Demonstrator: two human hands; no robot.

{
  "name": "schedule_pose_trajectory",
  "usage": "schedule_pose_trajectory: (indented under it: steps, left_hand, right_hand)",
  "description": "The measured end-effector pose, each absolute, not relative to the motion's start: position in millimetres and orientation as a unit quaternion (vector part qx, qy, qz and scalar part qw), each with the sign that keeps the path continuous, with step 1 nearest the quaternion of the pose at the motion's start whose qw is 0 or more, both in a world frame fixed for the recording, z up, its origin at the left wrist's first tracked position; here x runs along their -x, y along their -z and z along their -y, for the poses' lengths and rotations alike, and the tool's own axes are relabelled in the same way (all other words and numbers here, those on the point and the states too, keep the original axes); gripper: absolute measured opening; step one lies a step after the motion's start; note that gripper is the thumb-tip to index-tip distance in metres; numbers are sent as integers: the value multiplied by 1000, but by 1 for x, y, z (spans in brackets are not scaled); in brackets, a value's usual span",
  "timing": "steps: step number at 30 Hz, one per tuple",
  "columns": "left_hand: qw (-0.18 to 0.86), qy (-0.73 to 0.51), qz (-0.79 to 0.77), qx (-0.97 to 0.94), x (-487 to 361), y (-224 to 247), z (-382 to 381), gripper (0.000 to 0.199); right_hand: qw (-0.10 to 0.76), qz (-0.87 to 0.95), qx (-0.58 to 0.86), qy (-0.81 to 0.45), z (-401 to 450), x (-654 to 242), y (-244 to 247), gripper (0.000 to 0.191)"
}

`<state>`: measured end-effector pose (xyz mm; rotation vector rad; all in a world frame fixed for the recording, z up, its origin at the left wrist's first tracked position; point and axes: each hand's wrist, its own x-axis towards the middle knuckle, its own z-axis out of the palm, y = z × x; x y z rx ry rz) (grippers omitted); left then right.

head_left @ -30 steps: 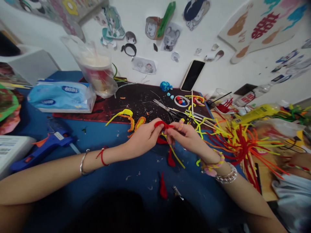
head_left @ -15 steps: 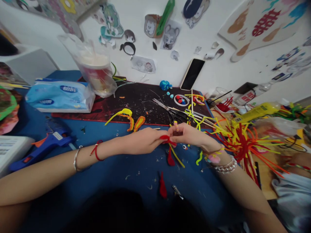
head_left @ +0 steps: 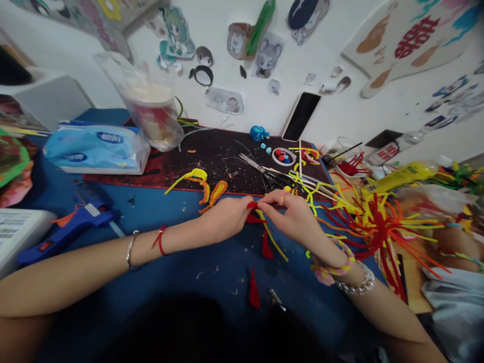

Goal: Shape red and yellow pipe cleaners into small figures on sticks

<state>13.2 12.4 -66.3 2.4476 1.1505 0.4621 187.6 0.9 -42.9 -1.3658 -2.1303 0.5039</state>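
Note:
Both hands meet over the blue mat near the middle of the view. My left hand point(head_left: 227, 218) is closed, its fingertips pinching a red fuzzy piece point(head_left: 254, 218). At the right end of that piece, my right hand point(head_left: 289, 214) pinches with thumb and forefinger. A yellow-green stem point(head_left: 278, 245) and a red leaf-shaped piece point(head_left: 266, 247) hang below the fingers. Another red leaf-shaped piece point(head_left: 254, 291) lies on the mat, left of nail clippers point(head_left: 277, 299). Yellow and orange fuzzy pieces point(head_left: 218, 191) lie beyond my left hand.
Scissors point(head_left: 260, 169) lie behind the hands. At left are a blue glue gun point(head_left: 85, 214), a tissue pack point(head_left: 96, 148) and a bagged cup point(head_left: 153, 113). Many coloured stems point(head_left: 378, 227) spread at right. A phone point(head_left: 301, 116) leans on the wall; another person's arm point(head_left: 456, 239) shows at the right edge.
My right hand has turned, with its wrist lower, and its fingertips have shifted slightly left along the red piece. The red piece's loops have changed shape. The other person's arm has moved.

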Motion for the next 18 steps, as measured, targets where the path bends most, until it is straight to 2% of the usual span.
schedule_pose_trajectory:
  steps: [6, 11, 15, 18]
  left_hand:
    - [298, -267, -438, -805, -13, 66, -17, 26]
    - [475, -311, -416, -710, -16, 62, -18, 25]
    - [656, -340, -356, -572, -21, 58, -14, 27]
    - [682, -365, -326, -543, -22, 57, -13, 27]
  right_hand:
    - [352, 816, 457, 32, 12, -175, 55, 10]
    - [383, 824, 366, 201, 11, -178, 66, 19]
    - [433, 787, 403, 174, 10, -177, 68, 14]
    - [467, 757, 452, 63, 10, -173, 62, 3]
